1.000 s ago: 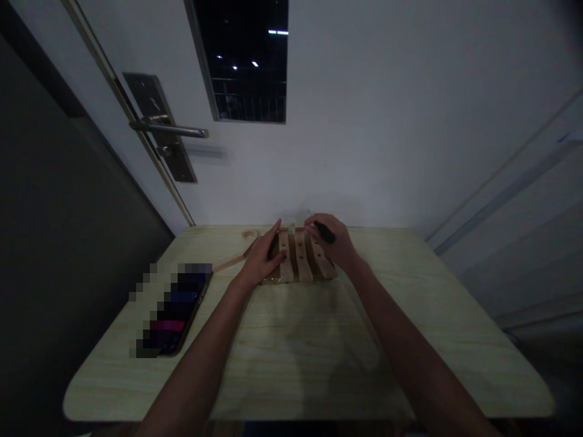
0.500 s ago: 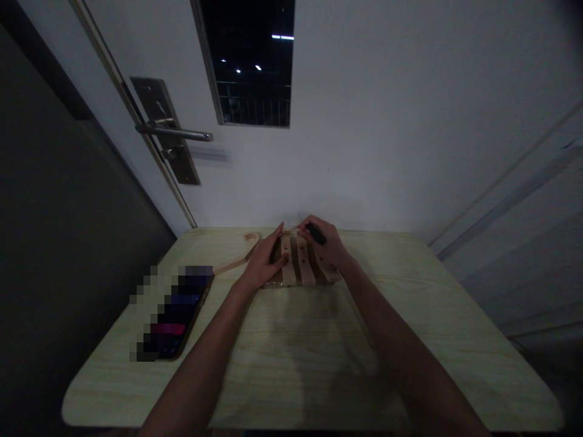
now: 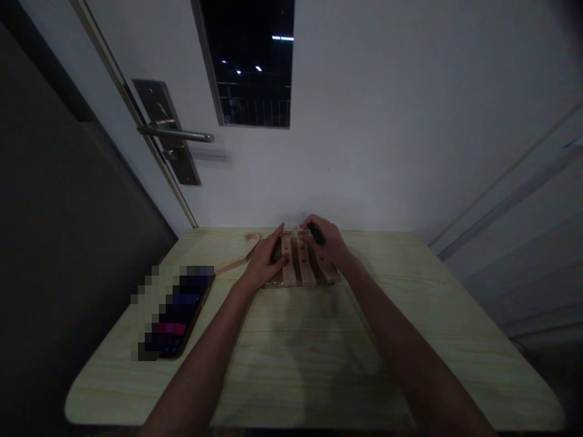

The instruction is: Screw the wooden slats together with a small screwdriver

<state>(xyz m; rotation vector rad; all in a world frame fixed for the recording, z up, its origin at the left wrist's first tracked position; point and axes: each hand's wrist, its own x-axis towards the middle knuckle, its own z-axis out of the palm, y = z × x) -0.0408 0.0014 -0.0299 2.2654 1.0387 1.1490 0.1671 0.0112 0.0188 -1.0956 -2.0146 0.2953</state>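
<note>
A brown panel (image 3: 295,267), with a shiny clear edge at its front, lies near the back of the table under both hands. Across it run three pale wooden strips (image 3: 305,267) with dark holes. My left hand (image 3: 266,258) rests on the panel's left side, thumb and fingers spread, the thumb tip touching the leftmost strip. At the upper right of the panel, my right hand (image 3: 330,243) is closed around a black-handled tool (image 3: 316,233). The tool's working end is too dim and small to make out.
A curved strip like pale wood (image 3: 231,264) lies left of the panel. Closer to me is a phone (image 3: 186,315), partly pixelated. The table (image 3: 282,370) meets a white door (image 3: 387,133) with a metal handle (image 3: 177,132) and a dark window (image 3: 255,67).
My right hand and the black-handled tool have shifted very slightly. The left hand stays in place on the panel.
</note>
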